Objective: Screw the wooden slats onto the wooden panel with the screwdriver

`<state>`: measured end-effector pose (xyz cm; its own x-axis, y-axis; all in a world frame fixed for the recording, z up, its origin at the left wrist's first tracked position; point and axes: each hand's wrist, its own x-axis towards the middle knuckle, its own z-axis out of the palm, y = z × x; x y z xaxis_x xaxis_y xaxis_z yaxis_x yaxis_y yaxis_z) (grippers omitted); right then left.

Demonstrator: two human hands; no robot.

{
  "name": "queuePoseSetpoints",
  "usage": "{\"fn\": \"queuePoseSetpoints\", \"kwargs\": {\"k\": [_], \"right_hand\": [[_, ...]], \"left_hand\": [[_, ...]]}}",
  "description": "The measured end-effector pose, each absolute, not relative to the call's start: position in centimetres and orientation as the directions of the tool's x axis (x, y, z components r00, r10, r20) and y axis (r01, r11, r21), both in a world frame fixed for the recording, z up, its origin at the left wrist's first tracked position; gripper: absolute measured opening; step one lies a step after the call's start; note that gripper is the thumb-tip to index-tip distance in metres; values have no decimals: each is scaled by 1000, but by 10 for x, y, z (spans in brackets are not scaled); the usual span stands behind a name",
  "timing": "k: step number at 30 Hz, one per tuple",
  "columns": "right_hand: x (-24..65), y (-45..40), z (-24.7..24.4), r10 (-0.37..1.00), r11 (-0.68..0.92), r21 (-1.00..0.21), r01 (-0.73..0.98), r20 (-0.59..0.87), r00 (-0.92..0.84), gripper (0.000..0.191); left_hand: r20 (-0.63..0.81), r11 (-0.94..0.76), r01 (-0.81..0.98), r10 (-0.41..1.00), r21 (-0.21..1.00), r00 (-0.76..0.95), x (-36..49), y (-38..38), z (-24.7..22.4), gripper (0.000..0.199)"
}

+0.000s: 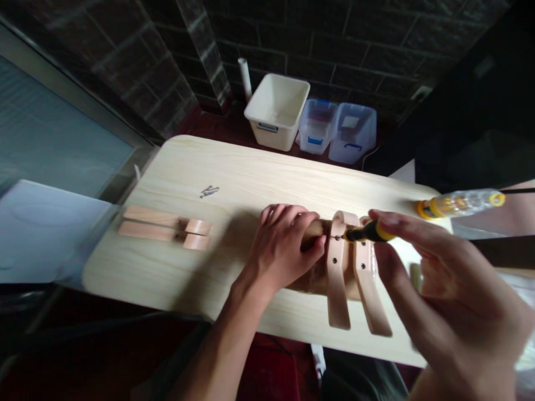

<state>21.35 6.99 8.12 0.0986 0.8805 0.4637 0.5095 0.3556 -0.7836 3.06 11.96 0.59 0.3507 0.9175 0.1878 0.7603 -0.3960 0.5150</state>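
Observation:
My right hand [451, 284] pinches a black-and-yellow screwdriver [368, 231] between thumb and index finger. Its tip meets a screw hole high on a bent wooden strip [339, 303]. A second bent strip [376, 306] with dark holes lies beside it, to the right. Both strips rest across a brown piece [307, 284], mostly covered, whose kind I cannot make out. Curled over the left part of that brown piece is my left hand [281, 245], its thumb close to the first strip.
Two more wooden strips [150, 223] lie at the table's left, with several screws [209, 192] behind them. A clear, yellow-ended container [460, 204] lies at the right. Past the pale table [251, 167] stand a cream bin [276, 133] and two clear boxes [353, 150].

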Motion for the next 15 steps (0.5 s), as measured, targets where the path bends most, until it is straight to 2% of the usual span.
{"fn": "queuePoseSetpoints", "kwargs": {"k": [5,7,10,13,15], "right_hand": [[210,69,87,880,342,-770,539,464,103,31],[212,69,92,887,344,-766,544,455,81,38],[218,69,100,915,310,-762,569,402,40,47],[228,71,104,921,285,-688,668,389,8,48],[235,71,101,891,376,-653,657,449,-63,52]], "left_hand": [[298,-521,651,852,552,430,32,120,3,22],[321,-563,595,823,574,468,32,120,3,25],[307,-556,571,824,604,477,32,120,3,26],[296,-546,561,828,622,477,32,120,4,22],[296,-544,557,828,627,476,31,120,4,21]]}}
